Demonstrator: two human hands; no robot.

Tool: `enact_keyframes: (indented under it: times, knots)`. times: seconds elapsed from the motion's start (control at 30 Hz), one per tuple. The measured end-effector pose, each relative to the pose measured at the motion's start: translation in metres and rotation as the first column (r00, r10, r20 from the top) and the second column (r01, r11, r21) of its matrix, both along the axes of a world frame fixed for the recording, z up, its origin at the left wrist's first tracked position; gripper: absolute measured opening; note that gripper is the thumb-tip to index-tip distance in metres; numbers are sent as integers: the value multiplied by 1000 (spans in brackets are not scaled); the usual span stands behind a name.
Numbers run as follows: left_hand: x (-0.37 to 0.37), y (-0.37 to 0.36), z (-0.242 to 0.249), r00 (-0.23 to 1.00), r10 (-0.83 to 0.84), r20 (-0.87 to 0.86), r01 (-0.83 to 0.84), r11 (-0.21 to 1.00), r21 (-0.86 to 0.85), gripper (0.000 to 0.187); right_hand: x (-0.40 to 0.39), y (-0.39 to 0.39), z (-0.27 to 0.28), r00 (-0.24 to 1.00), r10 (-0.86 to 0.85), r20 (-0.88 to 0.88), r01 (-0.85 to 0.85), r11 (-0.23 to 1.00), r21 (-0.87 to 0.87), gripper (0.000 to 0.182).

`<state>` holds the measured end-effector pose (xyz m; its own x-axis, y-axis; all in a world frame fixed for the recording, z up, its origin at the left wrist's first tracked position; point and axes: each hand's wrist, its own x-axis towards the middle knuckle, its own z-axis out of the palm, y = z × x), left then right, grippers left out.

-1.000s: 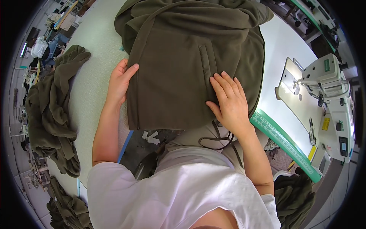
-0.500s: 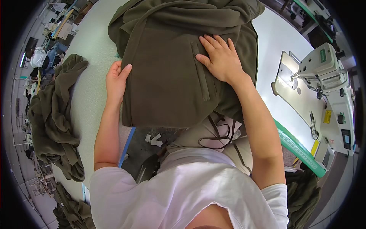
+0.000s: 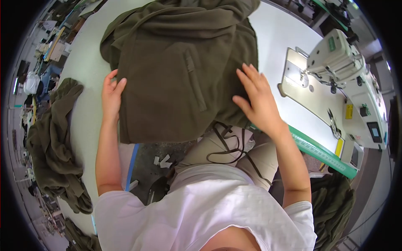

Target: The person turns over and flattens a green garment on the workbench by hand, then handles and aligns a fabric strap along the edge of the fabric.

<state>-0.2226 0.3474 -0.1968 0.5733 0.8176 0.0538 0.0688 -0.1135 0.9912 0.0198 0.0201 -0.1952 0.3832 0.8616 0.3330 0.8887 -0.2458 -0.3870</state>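
An olive fleece garment (image 3: 155, 96), possibly a jacket, lies spread before me with its lower edge at the table's front. A narrow welt pocket (image 3: 196, 85) runs slantwise down its panel. My left hand (image 3: 111, 97) pinches the garment's left edge between thumb and fingers. Over the right part of the cloth, my right hand (image 3: 260, 102) is open, its fingers spread and pointing away from me, nothing in its grasp. The upper part of the garment is bunched in loose folds.
A white sewing machine (image 3: 331, 54) stands on the right, with thread snips (image 3: 333, 124) on its bed. A green ruler strip (image 3: 320, 151) runs along the table edge. More olive fabric (image 3: 54, 140) is heaped at the left, and another pile (image 3: 333, 205) sits at lower right.
My right hand has lifted off the panel beside the pocket and moved right, toward the garment's side. The left hand keeps its hold on the edge. The whole view has shifted slightly.
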Motion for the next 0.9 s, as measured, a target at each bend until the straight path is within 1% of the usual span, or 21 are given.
enact_keyframes:
  times: [0.07, 0.13, 0.2, 0.27, 0.3, 0.33, 0.37, 0.4, 0.43, 0.47, 0.5, 0.57, 0.67, 0.7, 0.73, 0.8, 0.87, 0.9]
  knots:
    - [-4, 15, 3, 999, 7, 34, -6, 1000, -23, 39, -2, -21, -5, 995, -30, 95, 43, 990, -135, 57]
    - [1, 30, 21, 995, 41, 90, -40, 999, -17, 37, -4, -29, -6, 993, -47, 105, 61, 989, -135, 58]
    - [9, 52, 52, 990, 127, 56, -135, 977, 164, 38, -8, -30, -5, 990, -32, 135, 49, 992, -120, 60]
    - [11, 124, 75, 960, 87, 266, -100, 994, 36, 40, -11, -29, -6, 987, -58, 152, 76, 991, -113, 60]
    - [26, 99, 109, 955, 22, 296, 13, 993, -115, 40, -11, -28, -7, 983, -71, 170, 90, 990, -104, 61]
    - [40, 73, 145, 942, -37, 334, 129, 958, -258, 42, -11, -27, -7, 979, -83, 187, 102, 990, -95, 61]
    - [40, 83, 163, 942, -39, 333, 130, 958, -255, 42, -11, -28, -7, 979, -85, 185, 103, 990, -92, 61]
    - [39, 109, 176, 992, -44, 115, 22, 982, 185, 42, -11, -28, -8, 979, -88, 183, 106, 991, -88, 62]
    - [40, 135, 192, 1000, -21, 4, 17, 914, 404, 42, -11, -28, -8, 979, -92, 182, 108, 991, -83, 62]
    - [41, 160, 207, 995, 51, -83, 9, 797, 603, 42, -10, -29, -8, 978, -96, 183, 112, 991, -78, 63]
    - [46, 186, 224, 988, 149, -33, -86, 725, 683, 42, -9, -29, -8, 978, -99, 184, 115, 990, -76, 63]
    - [49, 223, 248, 970, 241, 24, -176, 637, 751, 42, -9, -29, -9, 978, -108, 180, 124, 989, -80, 63]
    - [44, 266, 270, 949, 167, 269, -280, 838, 468, 42, -8, -28, -9, 978, -107, 177, 123, 989, -79, 62]
    - [41, 288, 269, 945, 179, 275, -283, 869, 405, 43, -8, -29, -9, 980, -107, 171, 121, 989, -79, 62]
    - [31, 310, 259, 956, 202, 211, -266, 902, 341, 44, -8, -29, -9, 980, -105, 166, 119, 990, -78, 62]
    - [5, 353, 231, 978, 207, -6, -202, 961, 190, 46, -7, -29, -9, 981, -104, 162, 117, 991, -71, 61]
    - [-10, 364, 199, 965, 123, -233, -117, 992, 37, 50, -8, -29, -9, 983, -107, 146, 118, 991, -67, 60]
    - [-16, 361, 181, 946, 61, -318, -68, 998, -9, 52, -8, -29, -9, 983, -110, 144, 120, 991, -66, 60]
